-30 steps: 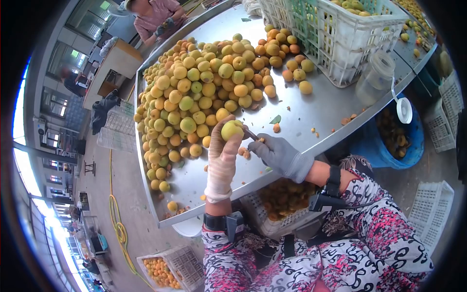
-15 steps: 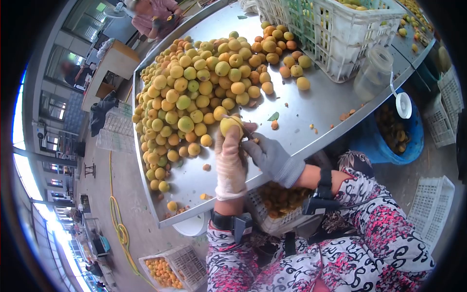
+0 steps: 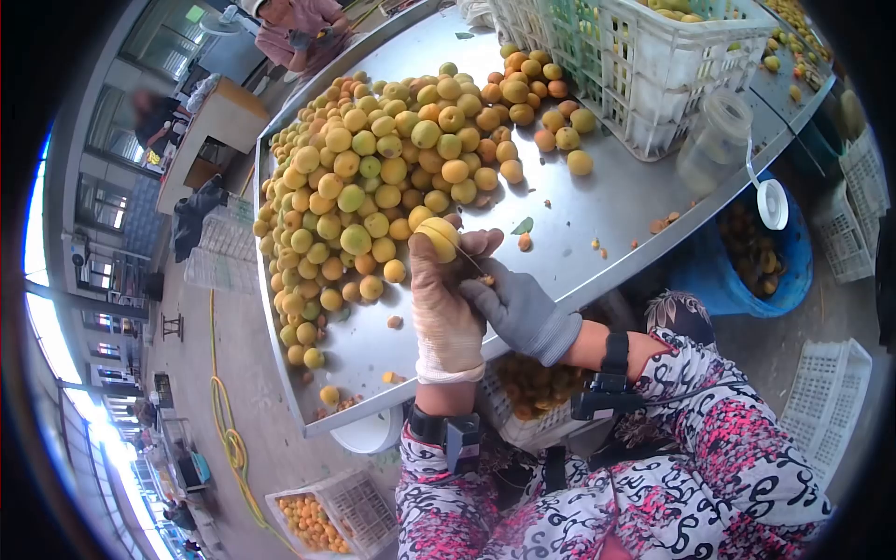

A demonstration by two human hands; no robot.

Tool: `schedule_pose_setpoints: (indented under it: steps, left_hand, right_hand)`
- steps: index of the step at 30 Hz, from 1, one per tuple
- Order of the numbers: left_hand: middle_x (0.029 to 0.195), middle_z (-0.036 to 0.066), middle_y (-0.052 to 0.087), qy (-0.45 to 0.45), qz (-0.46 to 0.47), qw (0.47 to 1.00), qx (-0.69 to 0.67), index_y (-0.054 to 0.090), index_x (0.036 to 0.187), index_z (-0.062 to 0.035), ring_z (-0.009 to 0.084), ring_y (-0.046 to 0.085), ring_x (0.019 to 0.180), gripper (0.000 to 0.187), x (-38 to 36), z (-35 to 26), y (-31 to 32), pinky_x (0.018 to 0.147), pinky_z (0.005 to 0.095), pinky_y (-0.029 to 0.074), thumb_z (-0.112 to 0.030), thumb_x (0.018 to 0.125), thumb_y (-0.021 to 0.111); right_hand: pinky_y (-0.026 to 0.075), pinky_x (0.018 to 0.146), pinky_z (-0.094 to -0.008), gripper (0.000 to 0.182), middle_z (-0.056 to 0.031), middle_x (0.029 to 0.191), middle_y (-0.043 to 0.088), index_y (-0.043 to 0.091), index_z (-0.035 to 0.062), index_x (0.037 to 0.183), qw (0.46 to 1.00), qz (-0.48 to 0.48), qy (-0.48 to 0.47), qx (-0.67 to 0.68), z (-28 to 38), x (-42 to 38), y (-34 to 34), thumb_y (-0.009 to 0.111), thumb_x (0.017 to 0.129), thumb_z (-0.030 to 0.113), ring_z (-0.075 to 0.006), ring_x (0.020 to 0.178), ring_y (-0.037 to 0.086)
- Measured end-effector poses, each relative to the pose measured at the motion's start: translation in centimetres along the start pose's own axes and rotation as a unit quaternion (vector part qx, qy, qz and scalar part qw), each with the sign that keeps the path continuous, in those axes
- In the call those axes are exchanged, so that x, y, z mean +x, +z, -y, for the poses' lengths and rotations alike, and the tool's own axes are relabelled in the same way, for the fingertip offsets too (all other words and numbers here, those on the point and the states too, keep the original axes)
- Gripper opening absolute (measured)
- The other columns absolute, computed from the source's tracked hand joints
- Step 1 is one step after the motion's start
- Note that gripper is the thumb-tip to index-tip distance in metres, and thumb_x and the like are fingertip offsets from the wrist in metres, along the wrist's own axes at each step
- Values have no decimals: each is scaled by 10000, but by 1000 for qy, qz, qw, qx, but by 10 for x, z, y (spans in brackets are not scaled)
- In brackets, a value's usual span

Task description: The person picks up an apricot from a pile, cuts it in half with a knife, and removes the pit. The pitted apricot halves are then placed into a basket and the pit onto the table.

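My left hand point(image 3: 446, 313), in a pale glove stained brown at the fingers, holds a yellow fruit point(image 3: 436, 240) above the metal table point(image 3: 569, 229). Close on its right, my right hand point(image 3: 523, 308) wears a grey glove, its fingers closed on a thin tool point(image 3: 473, 267) that reaches toward the fruit. The tool's handle is hidden in the glove. Just behind the hands lies a large heap of yellow and orange fruits point(image 3: 373, 177). A green leaf point(image 3: 524, 226) and small scraps lie to the right.
A white and green crate point(image 3: 653, 75) and a clear plastic jar point(image 3: 714, 140) stand at the table's right. Below are a blue bucket point(image 3: 798, 247), a crate of cut fruit point(image 3: 523, 425) and a crate of orange fruit point(image 3: 369, 504). Another person point(image 3: 299, 37) is beyond the table.
The held fruit has turned between my left fingers, showing a line across its skin. Both hands have shifted slightly. The person at the far left has moved.
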State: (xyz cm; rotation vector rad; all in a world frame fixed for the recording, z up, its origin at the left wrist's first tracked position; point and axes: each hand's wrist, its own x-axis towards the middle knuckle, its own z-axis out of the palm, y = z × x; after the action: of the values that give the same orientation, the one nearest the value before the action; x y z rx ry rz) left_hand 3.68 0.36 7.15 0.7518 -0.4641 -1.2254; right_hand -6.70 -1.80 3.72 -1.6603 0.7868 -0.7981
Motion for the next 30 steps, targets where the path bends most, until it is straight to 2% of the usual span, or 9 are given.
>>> schedule_pose_setpoints:
  steps: [2, 5, 9, 13, 15, 18, 21, 26, 30]
  left_hand:
    - [985, 107, 616, -17, 38, 999, 24, 439, 1240, 16, 232, 601, 930, 537, 0, -4, -3, 855, 363, 479, -399, 921, 561]
    - [1009, 91, 619, 25, 37, 988, 148, 495, 1226, 6, 218, 569, 998, 550, 15, -4, -30, 898, 344, 440, -434, 905, 569]
    - [1046, 77, 581, 103, 50, 950, 289, 461, 1266, -16, 162, 557, 962, 464, 8, -21, -16, 874, 291, 445, -240, 889, 609]
    - [929, 91, 608, 52, 26, 989, 134, 507, 1155, -24, 192, 585, 874, 406, -1, -3, -9, 808, 303, 468, -332, 908, 598]
    - [922, 86, 609, 25, -23, 997, 73, 517, 1131, -38, 138, 569, 818, 412, -5, 3, 3, 717, 236, 474, -378, 911, 590]
    - [953, 58, 595, 30, 0, 975, 222, 513, 1168, -54, 70, 535, 779, 408, 1, -7, -10, 592, 158, 435, -363, 912, 590]
    - [1011, 35, 572, 63, -22, 970, 232, 507, 1203, -66, 23, 508, 780, 396, 2, -10, -12, 506, 117, 378, -331, 919, 583]
    - [1008, 37, 566, 109, -46, 973, 198, 506, 1204, -52, 46, 522, 828, 392, 0, -3, -2, 529, 148, 409, -330, 932, 556]
    - [891, 60, 584, 49, -44, 986, 152, 504, 1156, -44, 106, 548, 809, 436, 1, -3, -4, 598, 208, 439, -424, 942, 503]
  right_hand:
    - [496, 696, -452, 460, -233, 833, 640, 487, 19, 1168, 1000, -9, -5, -7, 1, 1, -1, 481, 930, 412, -421, 804, 614]
    - [507, 680, -377, 404, -179, 791, 656, 538, 15, 1116, 999, 28, 20, 15, 4, 7, -21, 484, 949, 380, -334, 763, 650]
    - [505, 679, -366, 385, -181, 805, 659, 532, 17, 1130, 996, 84, 15, 11, 11, 9, -33, 489, 953, 355, -325, 770, 655]
    - [504, 687, -391, 389, -198, 801, 654, 517, 29, 1148, 999, 32, -1, 12, 9, 2, -17, 479, 953, 363, -356, 785, 648]
    - [500, 695, -416, 425, -214, 812, 648, 491, 41, 1211, 998, 49, 7, -48, 6, 3, -14, 466, 952, 378, -381, 805, 639]
    - [503, 683, -399, 449, -173, 791, 660, 493, 36, 1217, 999, 33, 12, -42, 5, 3, -19, 464, 949, 396, -342, 770, 650]
    - [502, 664, -376, 441, -133, 760, 665, 501, 29, 1194, 996, 52, 39, -57, 7, 6, -24, 467, 949, 394, -304, 732, 654]
    - [497, 633, -444, 466, -159, 750, 655, 465, 69, 1253, 989, 53, 24, -134, -6, 8, -13, 439, 951, 422, -353, 714, 639]
    - [494, 628, -477, 464, -171, 760, 653, 443, 89, 1257, 985, 45, 26, -167, 4, 8, -17, 419, 951, 437, -378, 713, 629]
